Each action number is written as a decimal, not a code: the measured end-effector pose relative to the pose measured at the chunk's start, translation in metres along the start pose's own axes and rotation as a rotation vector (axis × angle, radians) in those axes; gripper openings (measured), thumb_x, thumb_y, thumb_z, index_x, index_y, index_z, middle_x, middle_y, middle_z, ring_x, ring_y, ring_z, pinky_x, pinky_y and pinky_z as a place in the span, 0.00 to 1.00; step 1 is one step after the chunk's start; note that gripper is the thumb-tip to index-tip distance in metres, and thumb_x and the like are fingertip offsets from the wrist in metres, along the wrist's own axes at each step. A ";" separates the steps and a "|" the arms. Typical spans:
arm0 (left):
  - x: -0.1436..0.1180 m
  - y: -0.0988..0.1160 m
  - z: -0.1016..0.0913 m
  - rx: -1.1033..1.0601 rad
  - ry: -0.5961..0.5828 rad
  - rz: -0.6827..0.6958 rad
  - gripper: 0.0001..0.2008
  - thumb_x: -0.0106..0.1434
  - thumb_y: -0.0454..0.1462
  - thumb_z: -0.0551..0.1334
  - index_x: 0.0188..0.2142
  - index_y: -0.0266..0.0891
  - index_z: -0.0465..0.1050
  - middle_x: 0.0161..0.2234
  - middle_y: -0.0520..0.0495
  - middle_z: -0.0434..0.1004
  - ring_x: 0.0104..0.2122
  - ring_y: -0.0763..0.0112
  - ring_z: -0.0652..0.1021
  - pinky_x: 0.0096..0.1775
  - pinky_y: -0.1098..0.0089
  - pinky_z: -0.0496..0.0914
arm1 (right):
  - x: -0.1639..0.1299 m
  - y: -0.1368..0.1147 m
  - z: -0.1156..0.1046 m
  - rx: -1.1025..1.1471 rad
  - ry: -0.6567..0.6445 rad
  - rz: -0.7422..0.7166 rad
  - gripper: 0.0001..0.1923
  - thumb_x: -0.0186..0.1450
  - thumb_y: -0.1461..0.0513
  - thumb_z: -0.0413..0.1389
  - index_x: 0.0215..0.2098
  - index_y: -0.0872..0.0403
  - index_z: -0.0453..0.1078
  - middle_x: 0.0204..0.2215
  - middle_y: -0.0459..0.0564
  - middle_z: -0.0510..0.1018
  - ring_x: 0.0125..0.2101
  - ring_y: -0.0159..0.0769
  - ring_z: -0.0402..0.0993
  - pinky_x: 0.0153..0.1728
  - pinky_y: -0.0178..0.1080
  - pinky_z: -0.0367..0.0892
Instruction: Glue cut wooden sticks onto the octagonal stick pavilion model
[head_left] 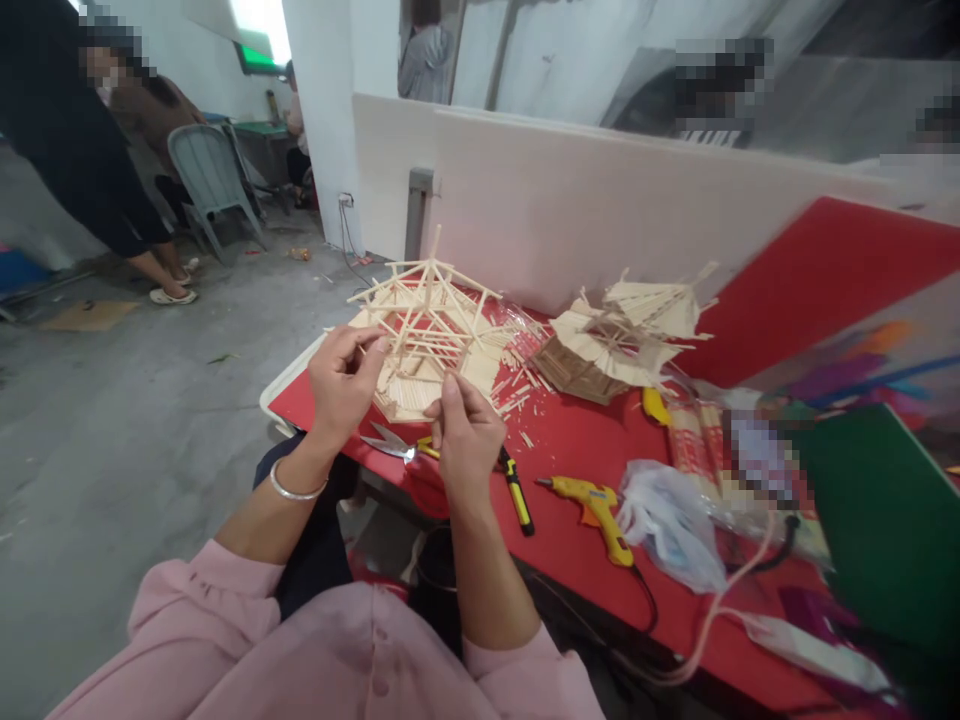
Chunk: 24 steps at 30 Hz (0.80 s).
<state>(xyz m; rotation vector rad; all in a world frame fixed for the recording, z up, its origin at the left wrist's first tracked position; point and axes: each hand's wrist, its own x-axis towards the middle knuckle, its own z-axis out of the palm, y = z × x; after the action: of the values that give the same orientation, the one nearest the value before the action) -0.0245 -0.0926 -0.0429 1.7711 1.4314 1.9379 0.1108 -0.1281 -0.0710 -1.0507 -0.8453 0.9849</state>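
A pavilion-like model of thin wooden sticks (pixel 429 290) stands on the red table (pixel 559 430) in front of me, its open roof frame rising to a point. My left hand (pixel 346 380) is at the model's near left side, thumb and fingertips pinched together. At its near right side, my right hand (pixel 469 430) is closed with thumb against forefinger. Whatever lies between the fingertips of either hand is too small to make out. Scissors (pixel 397 443) with yellow on the handle lie below the model, partly behind my right hand. A yellow-and-black cutter (pixel 517 495) rests just right of that hand.
A yellow glue gun (pixel 596 505) with a cord lies on the right, beside a clear plastic bag (pixel 671 520). Behind stands a second stick model (pixel 615 340). Loose sticks (pixel 525 385) are scattered between the models. A power strip (pixel 817 650) is at the lower right.
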 end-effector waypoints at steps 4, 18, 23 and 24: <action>-0.031 0.006 -0.009 0.016 -0.134 0.056 0.09 0.65 0.38 0.62 0.29 0.40 0.77 0.22 0.53 0.71 0.23 0.75 0.70 0.28 0.72 0.63 | -0.029 0.008 -0.055 -0.319 0.075 -0.109 0.16 0.63 0.50 0.59 0.40 0.52 0.79 0.19 0.40 0.75 0.19 0.28 0.67 0.22 0.32 0.64; -0.153 -0.014 0.005 0.256 -0.841 -0.102 0.08 0.64 0.35 0.61 0.32 0.42 0.81 0.30 0.50 0.81 0.28 0.72 0.76 0.32 0.72 0.65 | -0.071 0.051 -0.187 -1.258 0.101 -0.265 0.22 0.70 0.51 0.47 0.43 0.53 0.79 0.37 0.56 0.83 0.37 0.40 0.77 0.41 0.40 0.68; -0.151 -0.007 0.019 0.225 -0.829 -0.082 0.09 0.63 0.33 0.61 0.31 0.42 0.81 0.30 0.49 0.82 0.29 0.70 0.77 0.33 0.71 0.67 | -0.066 0.047 -0.184 -1.212 0.086 -0.281 0.22 0.70 0.51 0.47 0.42 0.53 0.80 0.36 0.54 0.83 0.36 0.39 0.77 0.40 0.38 0.68; -0.150 -0.006 0.023 0.208 -0.830 -0.074 0.09 0.63 0.33 0.61 0.31 0.42 0.81 0.30 0.49 0.82 0.30 0.70 0.78 0.34 0.71 0.68 | -0.066 0.046 -0.181 -1.202 0.067 -0.288 0.22 0.70 0.51 0.47 0.42 0.53 0.80 0.37 0.54 0.83 0.37 0.39 0.78 0.40 0.38 0.68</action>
<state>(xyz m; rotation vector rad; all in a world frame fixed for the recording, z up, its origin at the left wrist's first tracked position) 0.0359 -0.1766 -0.1548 2.1726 1.3523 0.8254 0.2427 -0.2349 -0.1728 -1.8638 -1.5343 0.1015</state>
